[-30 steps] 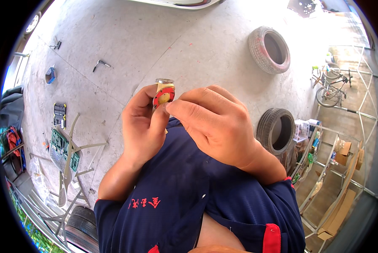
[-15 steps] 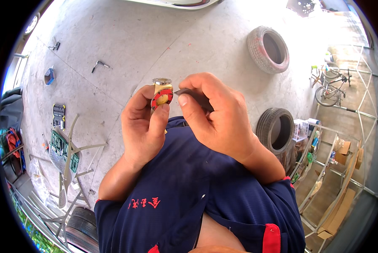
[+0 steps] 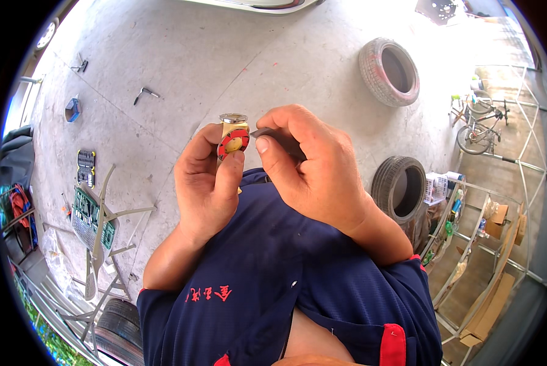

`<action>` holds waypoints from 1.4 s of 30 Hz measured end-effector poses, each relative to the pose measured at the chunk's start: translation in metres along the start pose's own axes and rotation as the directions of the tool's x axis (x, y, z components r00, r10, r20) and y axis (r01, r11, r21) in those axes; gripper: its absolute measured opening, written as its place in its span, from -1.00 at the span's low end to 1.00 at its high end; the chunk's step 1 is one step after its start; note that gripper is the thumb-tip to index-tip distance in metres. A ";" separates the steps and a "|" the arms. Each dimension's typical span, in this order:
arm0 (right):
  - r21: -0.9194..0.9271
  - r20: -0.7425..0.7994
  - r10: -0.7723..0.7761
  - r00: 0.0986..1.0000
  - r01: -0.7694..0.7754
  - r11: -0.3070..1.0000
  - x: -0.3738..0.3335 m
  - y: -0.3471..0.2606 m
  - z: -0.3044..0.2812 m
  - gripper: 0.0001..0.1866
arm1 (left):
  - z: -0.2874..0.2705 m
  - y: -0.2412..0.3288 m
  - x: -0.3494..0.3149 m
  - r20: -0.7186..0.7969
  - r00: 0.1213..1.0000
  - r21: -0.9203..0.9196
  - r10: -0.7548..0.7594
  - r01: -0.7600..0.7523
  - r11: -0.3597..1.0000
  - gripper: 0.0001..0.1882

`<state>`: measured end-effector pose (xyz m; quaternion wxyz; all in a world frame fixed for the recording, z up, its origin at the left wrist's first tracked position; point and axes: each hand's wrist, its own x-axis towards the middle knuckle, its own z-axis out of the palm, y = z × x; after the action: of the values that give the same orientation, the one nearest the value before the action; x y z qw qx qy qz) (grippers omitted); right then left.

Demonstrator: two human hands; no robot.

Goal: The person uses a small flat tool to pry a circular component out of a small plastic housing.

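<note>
My left hand (image 3: 206, 180) is closed around a small gold-coloured metal piece (image 3: 229, 129), pinched between thumb and fingers in front of my chest. A red-and-black round disc with a pale gold centre (image 3: 233, 144) faces me on it, and a shiny silver ring (image 3: 233, 118) sits at its top. In my right hand (image 3: 319, 161), thumb and curled fingers grip a dark, narrow tool (image 3: 290, 143). Its thin tip reaches the disc's right edge; whether they touch is hard to tell. The palm and fingers hide the rest of the tool.
Two tyres (image 3: 380, 73) (image 3: 383, 186) are on the concrete floor to the right, beside a metal rack (image 3: 468, 244). At left, a green tool case (image 3: 85, 210) rests on a chair (image 3: 96, 244), near a black socket set (image 3: 85, 168). A bicycle (image 3: 477, 125) stands far right.
Both hands keep nearly the same pose. The disc and the tip of the dark tool have shifted very slightly to the left.
</note>
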<state>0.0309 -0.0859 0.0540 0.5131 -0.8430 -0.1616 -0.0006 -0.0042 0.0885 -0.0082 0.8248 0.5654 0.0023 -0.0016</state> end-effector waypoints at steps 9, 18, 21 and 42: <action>-0.013 0.014 -0.005 1.000 0.005 1.000 -0.001 -0.002 0.000 -0.89 | 0.001 0.001 -0.001 0.002 1.000 0.012 0.012 -0.012 1.000 -0.75; -0.128 0.011 -0.033 0.999 0.034 0.991 0.002 -0.003 0.000 -0.85 | -0.005 -0.013 0.003 0.042 0.949 0.500 0.313 -0.291 0.816 -0.84; -0.162 0.010 0.034 0.999 -0.032 0.986 0.004 -0.007 0.001 -0.80 | 0.001 -0.010 0.007 0.068 0.884 0.631 0.462 -0.397 0.667 -0.79; 0.073 0.115 0.191 0.975 -0.200 0.977 0.001 0.004 -0.019 -0.88 | -0.012 -0.010 0.009 0.021 0.991 -0.307 -0.135 0.135 0.942 -0.77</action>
<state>0.0357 -0.1035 0.0593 0.5362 -0.8313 -0.1053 0.1022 0.0045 0.0957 -0.0223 0.9006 0.4288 0.0414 -0.0574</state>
